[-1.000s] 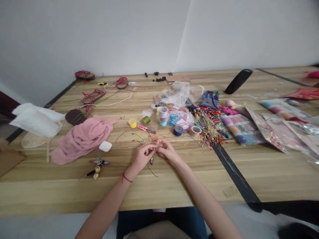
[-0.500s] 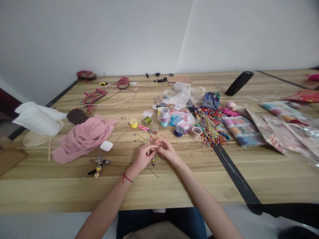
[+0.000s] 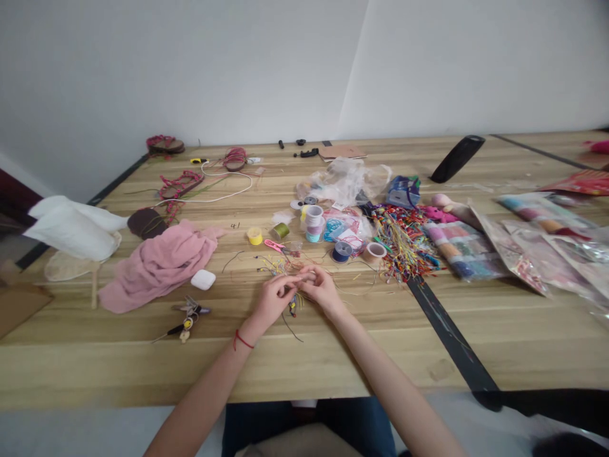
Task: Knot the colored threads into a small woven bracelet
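My left hand [image 3: 275, 299] and my right hand [image 3: 321, 291] meet over the wooden table, fingertips pinched together. Whatever lies between the fingers is too small and hidden to make out. Beneath and around them spreads a small bunch of thin coloured cords [image 3: 293, 307], yellow and dark ones among them. Just beyond the fingers are pink thread snips [image 3: 275, 245]. A yellow spool [image 3: 254, 236] and an olive green thread spool [image 3: 280, 230] stand behind, with a dark blue thread spool [image 3: 341, 252] to the right.
A heap of multicoloured cords [image 3: 404, 244] lies at right, near packets of coloured material [image 3: 466, 251]. Pink cloth [image 3: 162, 263], a white case [image 3: 203, 279] and keys [image 3: 189, 317] are at left. A black cylinder [image 3: 457, 158] stands at the back right.
The fingers of my right hand have shifted slightly, while both hands stay pinched together in nearly the same place. The things on the table have not moved.
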Available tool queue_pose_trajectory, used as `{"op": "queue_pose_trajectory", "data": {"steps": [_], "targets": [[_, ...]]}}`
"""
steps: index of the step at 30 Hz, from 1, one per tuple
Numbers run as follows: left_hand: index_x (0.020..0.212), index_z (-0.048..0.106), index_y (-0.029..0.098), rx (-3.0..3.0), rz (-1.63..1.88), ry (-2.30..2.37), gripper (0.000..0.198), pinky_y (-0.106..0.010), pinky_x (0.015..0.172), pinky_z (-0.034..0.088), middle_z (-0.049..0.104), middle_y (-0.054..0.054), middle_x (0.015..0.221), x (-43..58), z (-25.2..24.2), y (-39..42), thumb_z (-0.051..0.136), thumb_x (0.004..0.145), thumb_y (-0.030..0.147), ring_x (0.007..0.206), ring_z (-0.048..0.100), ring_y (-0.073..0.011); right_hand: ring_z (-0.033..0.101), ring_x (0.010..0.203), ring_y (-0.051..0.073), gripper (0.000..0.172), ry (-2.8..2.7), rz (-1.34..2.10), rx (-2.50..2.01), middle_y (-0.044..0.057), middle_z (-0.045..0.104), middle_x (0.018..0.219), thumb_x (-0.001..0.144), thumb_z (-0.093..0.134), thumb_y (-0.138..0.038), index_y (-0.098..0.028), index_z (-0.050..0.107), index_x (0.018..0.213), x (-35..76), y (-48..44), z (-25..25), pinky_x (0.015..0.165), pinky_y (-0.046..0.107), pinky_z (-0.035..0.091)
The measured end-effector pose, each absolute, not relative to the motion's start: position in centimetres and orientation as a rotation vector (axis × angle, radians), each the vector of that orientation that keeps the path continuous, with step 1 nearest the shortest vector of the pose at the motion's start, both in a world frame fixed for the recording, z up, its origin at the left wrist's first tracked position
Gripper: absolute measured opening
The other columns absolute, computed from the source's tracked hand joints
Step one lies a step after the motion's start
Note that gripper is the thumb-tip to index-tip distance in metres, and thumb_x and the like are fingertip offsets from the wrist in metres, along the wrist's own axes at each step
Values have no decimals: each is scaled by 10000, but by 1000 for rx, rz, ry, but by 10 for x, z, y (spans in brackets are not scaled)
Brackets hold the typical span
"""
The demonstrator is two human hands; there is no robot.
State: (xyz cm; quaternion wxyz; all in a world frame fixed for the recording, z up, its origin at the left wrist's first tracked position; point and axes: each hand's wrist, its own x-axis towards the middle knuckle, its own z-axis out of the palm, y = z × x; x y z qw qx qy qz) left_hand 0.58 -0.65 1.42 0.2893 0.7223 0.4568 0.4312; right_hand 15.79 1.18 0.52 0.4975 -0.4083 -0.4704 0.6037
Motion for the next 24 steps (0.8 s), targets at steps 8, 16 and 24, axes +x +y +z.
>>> {"op": "queue_pose_trajectory", "data": {"steps": [8, 16, 24], "targets": [[975, 718, 180, 1972, 1124, 1187, 253, -174, 533, 332, 564, 36, 699, 6, 13, -7, 598, 785, 63, 512, 333, -59, 623, 700, 173, 305, -1283, 1553, -881, 12, 655, 763, 696, 640, -325, -230, 514, 957, 158, 9, 7, 593, 272, 457], [997, 702, 178, 1987, 1032, 1237, 311, -186, 566, 356, 605, 16, 767, 3, 10, -7, 595, 764, 3, 544, 377, -68, 589, 742, 162, 233, -1629, 1173, -983, 24, 634, 875, 752, 541, -166, -211, 561, 980, 162, 3, 9, 658, 282, 463], [1000, 704, 186, 1979, 998, 1276, 315, -193, 564, 352, 624, 3, 807, 2, 9, -6, 578, 768, 14, 548, 388, -68, 546, 691, 146, 225, -1734, 1010, -1040, 23, 631, 878, 770, 545, -156, -204, 581, 987, 164, 2, 14, 626, 268, 444]]}}
